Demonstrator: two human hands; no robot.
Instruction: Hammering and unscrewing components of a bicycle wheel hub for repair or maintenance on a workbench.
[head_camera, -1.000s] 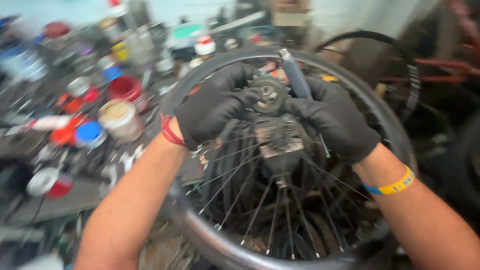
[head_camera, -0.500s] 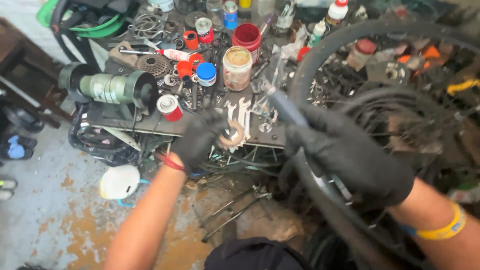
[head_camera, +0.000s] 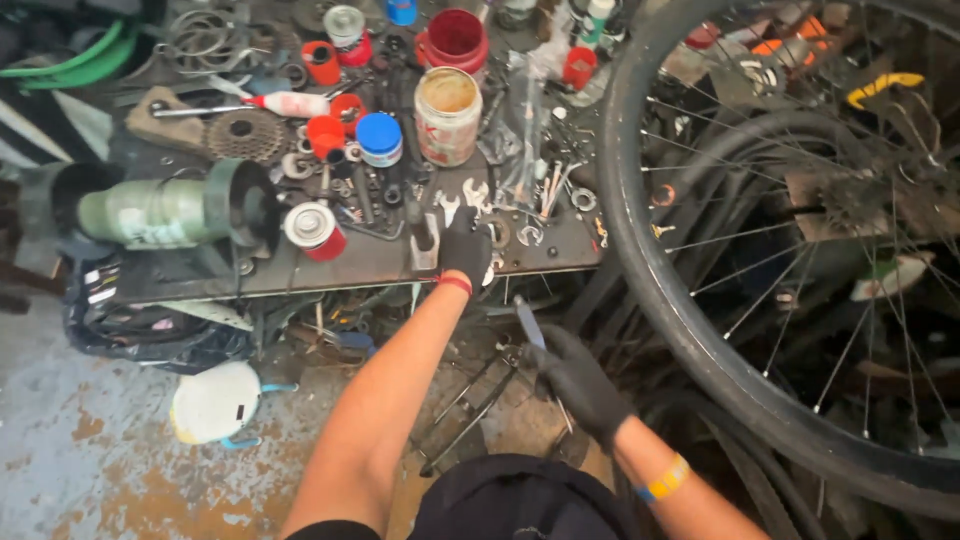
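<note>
My left hand (head_camera: 465, 248), in a black glove with a red cuff, reaches onto a low cluttered bench (head_camera: 360, 262) and lies over a few silver spanners (head_camera: 462, 197). Its fingers are curled, and the glove hides whether they grip one. My right hand (head_camera: 580, 385), also in a black glove, hangs lower, in front of the bench, and is closed around a slim grey tool (head_camera: 528, 322) that points up and left. A bicycle wheel (head_camera: 640, 270) with a black tyre and thin spokes stands to the right, and neither hand touches it.
The bench carries a green cylinder (head_camera: 165, 212), a toothed cog (head_camera: 245, 135), a beige-filled jar (head_camera: 447, 115), a red tub (head_camera: 455, 40), small red and blue caps and loose nuts. A white mask (head_camera: 215, 402) lies on the stained floor. Tyres and metal rods are piled under the bench.
A second ago both hands held the wheel at its hub. The wheel now stands apart at the right, my left hand stays on the spanners, and my right hand has dropped lower with the tool.
</note>
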